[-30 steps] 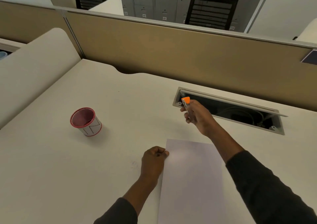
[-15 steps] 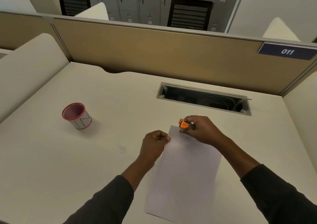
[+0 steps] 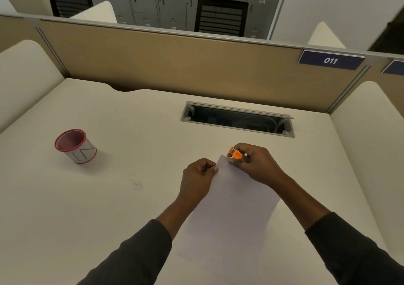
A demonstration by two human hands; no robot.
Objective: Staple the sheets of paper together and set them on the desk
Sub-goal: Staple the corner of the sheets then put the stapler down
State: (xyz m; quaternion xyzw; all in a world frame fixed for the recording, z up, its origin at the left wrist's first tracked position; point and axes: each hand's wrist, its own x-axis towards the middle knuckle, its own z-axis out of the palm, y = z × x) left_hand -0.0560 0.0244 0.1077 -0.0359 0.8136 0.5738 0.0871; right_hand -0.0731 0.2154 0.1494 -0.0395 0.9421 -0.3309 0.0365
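My left hand (image 3: 200,175) pinches the sheets of paper (image 3: 231,214) lying on the desk (image 3: 131,197) at six o'clock; my right hand (image 3: 255,164) grips the orange stapler (image 3: 235,153) at their far corner; I'd seat that corner squarely, then squeeze; cup (image 3: 75,146) at ten o'clock, cable hatch (image 3: 238,118) at one, partition (image 3: 175,66) beyond.

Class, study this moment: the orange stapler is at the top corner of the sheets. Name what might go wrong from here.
1. The stapler, gripped by the right hand, sits at the very corner of the sheets; the staple may land too near the edge and tear out.
2. The left hand pinches only the edge beside that corner, so the sheets might slip out of line.
3. Its fingertips lie close to the stapler and might get nipped.
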